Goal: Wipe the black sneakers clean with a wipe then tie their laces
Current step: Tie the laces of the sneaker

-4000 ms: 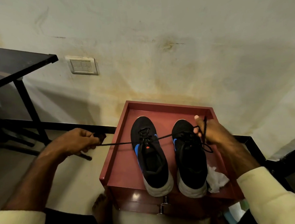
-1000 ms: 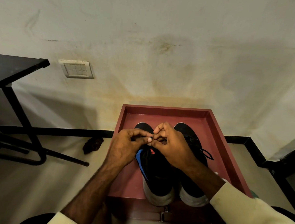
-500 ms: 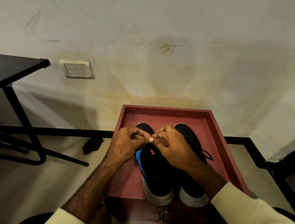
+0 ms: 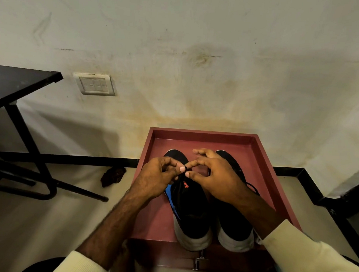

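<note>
Two black sneakers with white heels stand side by side, toes to the wall, on a dark red tray-topped stand [image 4: 263, 152]. Over the left sneaker [image 4: 190, 207], which has a blue side stripe, my left hand [image 4: 155, 178] and my right hand [image 4: 215, 175] meet fingertip to fingertip, each pinching its black lace above the tongue. The lace itself is mostly hidden by my fingers. A loose lace of the right sneaker [image 4: 233, 222] trails out by my right wrist. The wipe is hidden.
A stained wall with a switch plate [image 4: 95, 85] rises right behind the stand. A black metal table [image 4: 18, 85] and its legs stand on the left. A dark crumpled rag [image 4: 112, 175] lies on the floor by the skirting.
Four seconds ago my hands were wide apart, pulling a lace taut across the shoes. Since then they have come together over the left sneaker, and the right fingers have spread slightly.
</note>
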The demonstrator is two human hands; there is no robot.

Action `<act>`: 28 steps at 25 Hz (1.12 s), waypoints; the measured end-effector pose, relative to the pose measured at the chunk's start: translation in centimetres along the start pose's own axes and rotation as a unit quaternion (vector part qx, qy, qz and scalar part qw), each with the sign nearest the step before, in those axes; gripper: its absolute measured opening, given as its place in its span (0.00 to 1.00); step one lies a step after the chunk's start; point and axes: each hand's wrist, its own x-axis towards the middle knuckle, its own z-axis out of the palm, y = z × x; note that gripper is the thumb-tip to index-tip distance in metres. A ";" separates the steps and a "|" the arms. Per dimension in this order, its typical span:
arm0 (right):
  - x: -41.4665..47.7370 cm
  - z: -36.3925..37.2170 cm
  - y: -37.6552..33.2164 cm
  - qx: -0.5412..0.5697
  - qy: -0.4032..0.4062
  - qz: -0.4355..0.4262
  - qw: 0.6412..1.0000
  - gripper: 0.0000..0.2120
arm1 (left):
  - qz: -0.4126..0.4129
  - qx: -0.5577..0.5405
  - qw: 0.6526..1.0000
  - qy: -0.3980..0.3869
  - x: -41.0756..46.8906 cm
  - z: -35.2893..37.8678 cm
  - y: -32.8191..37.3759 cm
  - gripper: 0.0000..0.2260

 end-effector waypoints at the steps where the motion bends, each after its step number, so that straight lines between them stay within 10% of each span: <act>1: 0.1 0.0 0.1 0.026 0.000 0.001 1.000 0.08 | -0.003 -0.020 1.000 -0.004 0.1 0.0 -0.1 0.03; 18: 0.9 -0.5 -0.8 0.143 -0.096 0.114 0.978 0.15 | 0.101 0.000 0.995 0.010 0.3 0.6 0.3 0.05; 23: 0.5 -1.0 0.4 0.075 -0.165 0.025 0.983 0.11 | -0.012 -0.104 0.994 -0.026 0.1 0.1 0.1 0.08; 28: -0.2 -0.9 0.6 -0.051 -0.034 -0.074 0.995 0.12 | -0.104 -0.186 0.976 -0.044 0.2 0.3 0.2 0.09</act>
